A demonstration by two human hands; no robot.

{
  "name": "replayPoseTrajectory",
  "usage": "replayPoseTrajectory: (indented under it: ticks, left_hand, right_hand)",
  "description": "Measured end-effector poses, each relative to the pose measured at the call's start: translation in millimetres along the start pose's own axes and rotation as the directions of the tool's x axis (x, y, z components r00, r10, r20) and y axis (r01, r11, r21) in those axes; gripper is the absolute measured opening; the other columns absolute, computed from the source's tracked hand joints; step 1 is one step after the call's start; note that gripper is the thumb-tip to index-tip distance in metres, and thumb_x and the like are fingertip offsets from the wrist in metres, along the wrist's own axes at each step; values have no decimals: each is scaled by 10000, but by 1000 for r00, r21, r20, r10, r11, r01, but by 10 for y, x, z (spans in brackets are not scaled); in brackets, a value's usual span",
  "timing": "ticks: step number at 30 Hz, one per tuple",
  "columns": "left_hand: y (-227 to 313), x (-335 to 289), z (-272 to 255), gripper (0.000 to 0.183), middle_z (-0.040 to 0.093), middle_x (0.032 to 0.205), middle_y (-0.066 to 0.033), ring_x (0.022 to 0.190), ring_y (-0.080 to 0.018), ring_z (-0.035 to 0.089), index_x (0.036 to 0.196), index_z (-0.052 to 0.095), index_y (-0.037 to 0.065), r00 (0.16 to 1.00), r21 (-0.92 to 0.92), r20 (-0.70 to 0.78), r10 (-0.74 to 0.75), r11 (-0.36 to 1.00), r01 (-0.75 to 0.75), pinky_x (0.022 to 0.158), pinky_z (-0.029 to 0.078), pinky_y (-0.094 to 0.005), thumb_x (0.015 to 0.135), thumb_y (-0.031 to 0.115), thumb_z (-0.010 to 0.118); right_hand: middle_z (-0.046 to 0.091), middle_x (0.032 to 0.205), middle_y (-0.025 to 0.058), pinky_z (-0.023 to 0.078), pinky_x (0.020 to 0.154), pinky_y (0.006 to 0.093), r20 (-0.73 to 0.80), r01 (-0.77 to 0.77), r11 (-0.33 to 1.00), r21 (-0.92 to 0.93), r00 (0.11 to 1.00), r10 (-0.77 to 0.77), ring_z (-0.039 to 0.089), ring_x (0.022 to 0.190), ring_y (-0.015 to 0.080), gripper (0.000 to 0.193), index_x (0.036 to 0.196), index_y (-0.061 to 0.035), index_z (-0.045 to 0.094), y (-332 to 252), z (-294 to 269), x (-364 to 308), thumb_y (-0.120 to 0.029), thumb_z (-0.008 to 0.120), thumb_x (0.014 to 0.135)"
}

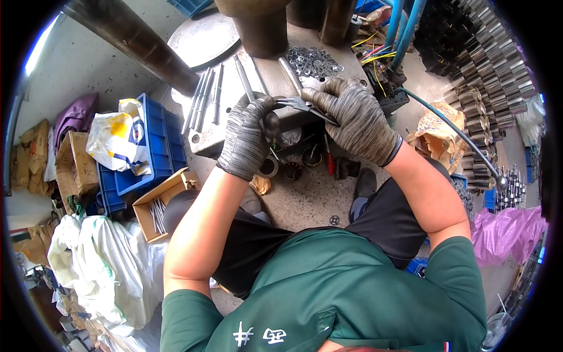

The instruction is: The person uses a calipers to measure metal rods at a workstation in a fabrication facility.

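Note:
Both my hands wear grey striped knit gloves and meet over the front of the metal bench. My left hand is closed round a slim metal shaft, whose upper end points away from me. In my right hand is a pair of pliers, its jaws reaching left to my left fingertips. Whether the jaws grip anything is too small to tell. A thicker metal rod lies just beyond my right fingers. Behind it spreads a heap of small grey rings. Several grooved shafts lie side by side left of my left hand.
A dark machine column rises at the back, with a slanting thick bar to its left. Blue crates and an open carton of rods stand left. A hose and stacked metal cylinders are at right.

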State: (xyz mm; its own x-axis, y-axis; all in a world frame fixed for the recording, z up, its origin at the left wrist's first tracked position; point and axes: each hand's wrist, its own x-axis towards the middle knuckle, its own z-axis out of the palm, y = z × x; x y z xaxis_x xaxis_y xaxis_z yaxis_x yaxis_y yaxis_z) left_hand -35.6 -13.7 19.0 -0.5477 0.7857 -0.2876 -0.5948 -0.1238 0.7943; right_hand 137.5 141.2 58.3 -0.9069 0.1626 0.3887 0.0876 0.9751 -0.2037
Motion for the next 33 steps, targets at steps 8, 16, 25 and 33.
replayPoseTrajectory:
  ticks: [8, 16, 25, 33]
  left_hand:
    - [95, -137, 107, 287, 704, 837, -98, 543, -69, 578, 1233, 591, 9, 993, 342, 87, 83, 934, -108, 499, 495, -199, 1061, 239, 591]
    - [86, -165, -26, 366, 725, 976, -67, 738, -70, 634, 1382, 617, 40, 983, 450, 150, 106, 878, -164, 622, 511, -201, 1058, 205, 571]
    - [78, -149, -76, 301, 723, 1083, -71, 991, -129, 654, 1291, 684, 15, 927, 670, 230, 295, 643, -371, 917, 532, -280, 995, 38, 629]
    - [158, -289, 70, 331, 701, 944, -12, 831, -73, 635, 1335, 669, 24, 970, 577, 245, 0, 804, -145, 730, 520, -217, 1029, 137, 617]
  right_hand:
    - [704, 1055, 175, 556, 859, 441, -25, -128, 968, 214, 990, 136, 687, 945, 367, 532, 1319, -145, 701, 241, -13, -32, -41, 660, 799]
    - [724, 1179, 215, 566, 935, 393, -58, -224, 895, 386, 962, 266, 709, 1076, 358, 426, 1333, -82, 682, 438, -109, -66, -188, 722, 922]
    - [726, 1148, 215, 563, 930, 396, 120, -206, 899, 386, 978, 173, 707, 1058, 358, 408, 1290, -77, 704, 500, -248, -133, -196, 736, 902]
    - [724, 1127, 186, 525, 975, 417, 311, -132, 909, 395, 950, 3, 686, 1085, 342, 429, 1281, -78, 704, 280, -295, -111, -163, 724, 861]
